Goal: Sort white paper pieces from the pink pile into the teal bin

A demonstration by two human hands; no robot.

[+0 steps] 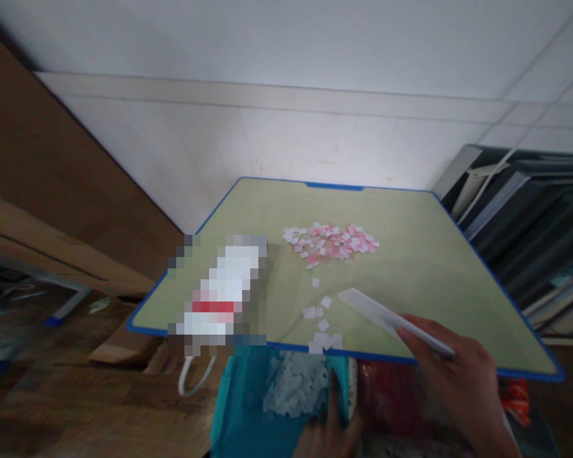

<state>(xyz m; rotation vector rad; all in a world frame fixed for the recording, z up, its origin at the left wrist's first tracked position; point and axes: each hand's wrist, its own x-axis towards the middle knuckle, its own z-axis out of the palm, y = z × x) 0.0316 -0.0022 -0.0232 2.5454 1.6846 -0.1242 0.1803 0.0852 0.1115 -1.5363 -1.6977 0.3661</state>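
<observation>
My right hand is closed around a long flat white strip, its far end angled over the pale board with blue edging. Beyond the strip lies a loose patch of small pink-and-white paper squares. Several plain white squares trail from there to the board's near edge. Below that edge my left hand is at the right wall of a teal bin, index finger extended along it and thumb on the outer side. White pieces are heaped in the bin.
A pixelated white object with a red band is on the board's left side, a white loop hanging below it. A white wall stands behind. Dark folders lean at right; cardboard is left. A red bag sits below.
</observation>
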